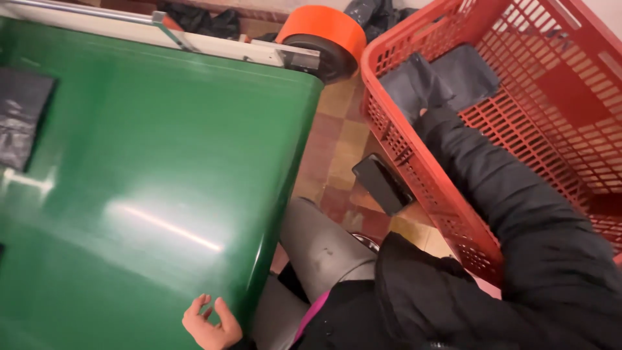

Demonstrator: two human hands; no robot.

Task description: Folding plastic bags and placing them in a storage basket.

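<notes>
My left hand (207, 322) rests at the near edge of a glossy green conveyor belt (149, 162), fingers curled and apart, holding nothing. My right arm, in a black sleeve, reaches into a red plastic mesh basket (427, 175) on the right. My right hand (422, 111) is almost hidden at the sleeve's end, pressed against a dark grey plastic package (414, 81). A second dark grey package (466, 74) lies just behind it on the basket floor.
A black bag (23, 116) lies on the belt at the far left. An orange roller (324, 35) sits at the belt's far end. A black phone (382, 183) lies on the tiled floor beside the basket. My grey-clad knee is below.
</notes>
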